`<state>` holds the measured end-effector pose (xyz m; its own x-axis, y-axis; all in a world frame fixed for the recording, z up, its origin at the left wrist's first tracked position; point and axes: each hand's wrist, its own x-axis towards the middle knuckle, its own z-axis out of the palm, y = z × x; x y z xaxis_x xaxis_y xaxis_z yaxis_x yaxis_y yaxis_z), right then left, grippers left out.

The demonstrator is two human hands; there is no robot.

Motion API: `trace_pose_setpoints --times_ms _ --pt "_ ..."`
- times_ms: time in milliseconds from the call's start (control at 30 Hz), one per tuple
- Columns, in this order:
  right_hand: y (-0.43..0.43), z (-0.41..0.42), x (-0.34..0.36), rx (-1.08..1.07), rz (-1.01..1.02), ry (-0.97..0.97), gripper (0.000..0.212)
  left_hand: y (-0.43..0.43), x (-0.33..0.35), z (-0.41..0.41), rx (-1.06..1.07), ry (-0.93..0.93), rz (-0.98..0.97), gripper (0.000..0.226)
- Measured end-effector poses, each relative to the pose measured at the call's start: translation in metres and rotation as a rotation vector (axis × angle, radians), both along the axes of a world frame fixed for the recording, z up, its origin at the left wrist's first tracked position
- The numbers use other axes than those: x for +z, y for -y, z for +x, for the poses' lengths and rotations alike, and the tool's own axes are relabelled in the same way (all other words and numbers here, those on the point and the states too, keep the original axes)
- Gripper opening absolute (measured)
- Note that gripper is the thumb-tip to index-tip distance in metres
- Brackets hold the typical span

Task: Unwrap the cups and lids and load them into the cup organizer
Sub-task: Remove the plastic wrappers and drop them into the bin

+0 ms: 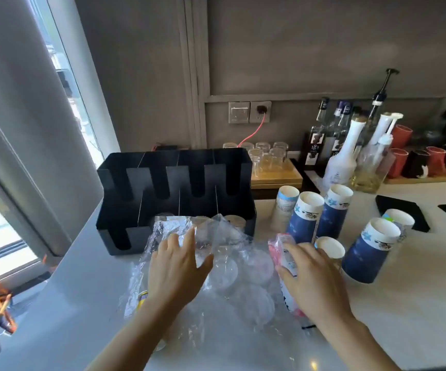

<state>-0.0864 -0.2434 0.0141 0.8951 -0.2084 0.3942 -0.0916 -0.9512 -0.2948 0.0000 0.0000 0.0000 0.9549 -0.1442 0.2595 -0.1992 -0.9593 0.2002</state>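
Wrap (pixel 232 236), clear and crumpled, covers the near middle of the desk (pixel 403 303) as a person restocks a black organizer (pixel 237 167) standing far left of the heap. The left grip (pixel 177 266) lies on the wrap with fingers straight and spread, holding nothing. The right grip (pixel 312 274) curls round a pink sleeve (pixel 283 245) of cups that lies just right of the heap. Clear lids (pixel 223 271) show through the wrap between the two grips, apparently not yet freed.

Blue cups (pixel 306 218) stand in several stacks to the right, mouths up, well apart from the organizer; some stacks look bare, while two paler ones farther off seem to be in film. A few pale round shapes sit in the organizer's near compartments, half hidden behind the wrap, and what they are cannot be told. Its tall far slots look dark and unfilled.

The job appears to be at an early stage: some unwrapping is done, but the lids, the pink sleeve and nearly all the loading seem to remain. Syrup bottles (pixel 342 156) and glasses (pixel 267 153) line the far wall.
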Motion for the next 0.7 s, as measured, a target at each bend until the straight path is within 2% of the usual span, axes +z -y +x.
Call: trace_pose_setpoints --times_ms 167,300,367,533,700 --pt "0.004 -0.01 -0.021 -0.03 -0.026 -0.036 0.044 0.007 -0.016 0.002 0.134 -0.031 0.039 0.096" --pt "0.008 -0.013 -0.037 -0.054 -0.021 -0.062 0.058 0.013 -0.022 0.002 0.183 -0.054 -0.004 0.097" --pt "0.009 -0.015 -0.044 -0.079 -0.004 -0.098 0.06 0.017 -0.025 -0.001 0.196 -0.078 -0.096 0.093" --pt "0.011 -0.021 -0.059 -0.097 0.048 -0.113 0.068 0.022 -0.024 -0.005 0.226 -0.159 -0.538 0.073" --pt "0.011 -0.019 -0.066 -0.108 0.118 -0.069 0.068 0.025 -0.022 -0.007 0.257 -0.143 -0.677 0.053"
